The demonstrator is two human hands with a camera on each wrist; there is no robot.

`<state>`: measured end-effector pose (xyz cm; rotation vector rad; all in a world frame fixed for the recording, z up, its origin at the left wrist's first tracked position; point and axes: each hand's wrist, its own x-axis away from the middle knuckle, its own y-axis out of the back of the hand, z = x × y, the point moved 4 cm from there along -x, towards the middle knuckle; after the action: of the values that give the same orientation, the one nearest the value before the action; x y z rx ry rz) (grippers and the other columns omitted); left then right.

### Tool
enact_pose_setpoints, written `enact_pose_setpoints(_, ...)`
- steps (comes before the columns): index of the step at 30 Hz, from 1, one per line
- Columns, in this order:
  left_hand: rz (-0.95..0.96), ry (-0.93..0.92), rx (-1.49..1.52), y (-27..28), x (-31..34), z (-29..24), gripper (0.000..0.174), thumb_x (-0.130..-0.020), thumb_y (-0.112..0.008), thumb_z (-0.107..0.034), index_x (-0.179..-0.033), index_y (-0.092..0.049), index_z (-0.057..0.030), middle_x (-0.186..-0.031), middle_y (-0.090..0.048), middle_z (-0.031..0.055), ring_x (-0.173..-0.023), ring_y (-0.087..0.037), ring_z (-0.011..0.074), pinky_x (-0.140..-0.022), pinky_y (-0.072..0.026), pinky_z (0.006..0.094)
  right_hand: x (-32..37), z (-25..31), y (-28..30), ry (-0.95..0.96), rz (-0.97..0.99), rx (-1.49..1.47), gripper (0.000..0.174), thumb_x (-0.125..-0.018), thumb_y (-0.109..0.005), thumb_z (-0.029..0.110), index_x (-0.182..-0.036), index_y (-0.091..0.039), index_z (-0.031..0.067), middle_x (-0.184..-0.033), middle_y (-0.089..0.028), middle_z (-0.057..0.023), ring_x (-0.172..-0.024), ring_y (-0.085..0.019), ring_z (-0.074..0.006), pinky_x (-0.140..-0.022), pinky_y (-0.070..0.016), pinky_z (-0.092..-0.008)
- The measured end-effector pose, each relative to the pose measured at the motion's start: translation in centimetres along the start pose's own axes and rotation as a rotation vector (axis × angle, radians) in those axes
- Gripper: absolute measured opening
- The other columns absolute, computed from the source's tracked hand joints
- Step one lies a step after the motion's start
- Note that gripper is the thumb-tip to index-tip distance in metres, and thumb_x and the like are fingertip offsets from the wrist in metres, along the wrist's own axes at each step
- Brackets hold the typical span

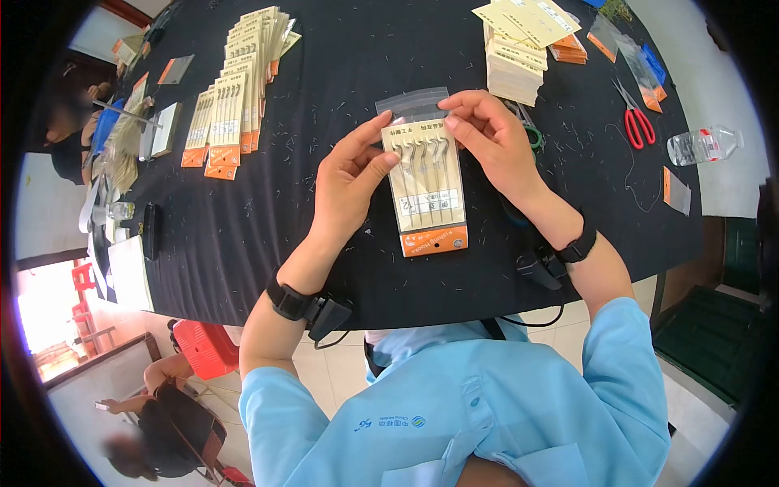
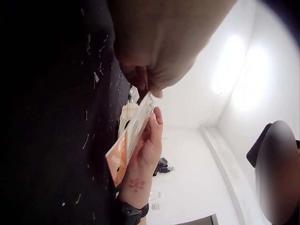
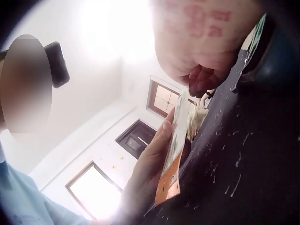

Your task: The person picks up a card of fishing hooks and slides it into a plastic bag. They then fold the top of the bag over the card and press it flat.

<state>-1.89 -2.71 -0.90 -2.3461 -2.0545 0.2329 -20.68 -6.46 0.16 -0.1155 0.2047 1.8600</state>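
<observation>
Between both hands is a clear plastic packet of fishing hooks [image 1: 430, 183], with a cream card, a white label and an orange strip at the end nearer the body. Several hooks on pale lines lie side by side inside it. My left hand [image 1: 349, 178] pinches its upper left edge, thumb on the front. At the upper right corner my right hand [image 1: 493, 138] holds the packet between thumb and fingers, near the clear top flap [image 1: 412, 101]. In the right wrist view the packet [image 3: 176, 140] stands tilted above the black cloth.
Overlapping filled packets [image 1: 230, 114] lie at the far left on the black cloth [image 1: 324, 243]. A stack of cream cards [image 1: 515, 69] stands far right. Red-handled scissors [image 1: 639, 126] and a water bottle [image 1: 704, 146] lie on the right. Another person [image 1: 174, 414] sits at lower left.
</observation>
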Motion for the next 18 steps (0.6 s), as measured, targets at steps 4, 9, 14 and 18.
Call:
enact_pose_setpoints(4,-0.001,0.040,-0.041,0.40,0.04,0.25,0.036,-0.092,-0.055,-0.007,-0.127,-0.051,-0.0017,-0.104,-0.062,0.0048,-0.087,-0.056,0.0076,-0.076,-0.0455,0.0223,0.01,-0.42,0.12,-0.014,-0.010,-0.006,0.015,-0.090,-0.055,0.012,-0.103,-0.059,0.0054,-0.088,-0.061,-0.0018,-0.080,-0.057,-0.0066,-0.073,-0.0456,-0.0216)
enact_pose_setpoints(9,-0.006,0.047,-0.035,0.42,0.03,0.20,0.034,-0.093,-0.054,-0.009,-0.126,-0.052,-0.0019,-0.098,-0.062,0.0027,-0.084,-0.054,0.0063,-0.076,-0.0449,0.0218,0.05,-0.35,0.04,-0.045,0.007,-0.006,0.015,-0.091,-0.055,0.012,-0.103,-0.059,0.0041,-0.090,-0.062,-0.0019,-0.081,-0.057,-0.0063,-0.074,-0.0456,-0.0214)
enact_pose_setpoints(14,-0.070,0.038,-0.064,0.42,0.05,0.11,0.031,-0.093,-0.054,-0.010,-0.123,-0.055,-0.0017,-0.095,-0.062,0.0006,-0.084,-0.053,0.0056,-0.077,-0.0442,0.0211,0.07,-0.19,-0.06,-0.052,0.016,-0.017,0.016,-0.091,-0.055,0.012,-0.104,-0.059,0.0029,-0.091,-0.062,-0.0025,-0.083,-0.057,-0.0061,-0.075,-0.0458,-0.0209)
enact_pose_setpoints(18,-0.077,0.036,-0.090,0.67,0.06,0.20,0.031,-0.093,-0.054,-0.011,-0.123,-0.055,-0.0014,-0.094,-0.062,0.0005,-0.084,-0.054,0.0057,-0.077,-0.0442,0.0212,0.08,-0.17,-0.12,-0.059,0.025,-0.037,0.017,-0.092,-0.054,0.012,-0.104,-0.059,0.0022,-0.092,-0.062,-0.0030,-0.083,-0.058,-0.0061,-0.075,-0.0462,-0.0207)
